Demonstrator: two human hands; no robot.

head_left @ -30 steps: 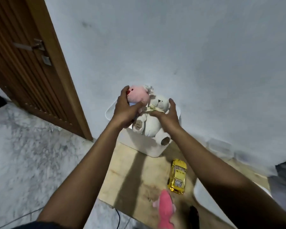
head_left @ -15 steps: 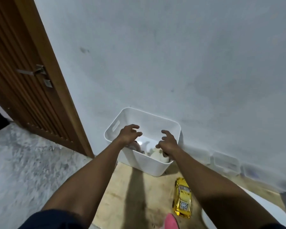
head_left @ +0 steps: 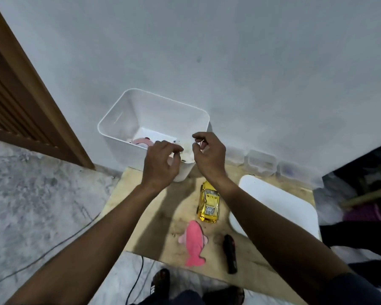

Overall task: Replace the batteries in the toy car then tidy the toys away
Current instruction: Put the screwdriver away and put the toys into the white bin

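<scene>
A white plastic bin (head_left: 128,111) stands against the wall with a pink plush (head_left: 141,142) and a white plush (head_left: 188,151) partly visible inside. My left hand (head_left: 161,164) and my right hand (head_left: 209,155) hover over the bin's near edge, fingers loosely curled and holding nothing. On the wooden board (head_left: 128,208) below them lie a yellow toy car (head_left: 209,202), a pink fish plush (head_left: 194,243) and a black remote-like stick (head_left: 230,253).
A white lid or tray (head_left: 279,208) lies to the right of the car. Clear plastic containers (head_left: 261,161) line the wall's base. A brown door (head_left: 20,102) is at the left. A cable (head_left: 136,278) runs over the marble floor, and my feet (head_left: 161,282) show at the bottom.
Both plush toys went from my hands into the bin. My hands have let go and pulled back up above the bin's near edge. The view has tilted down.
</scene>
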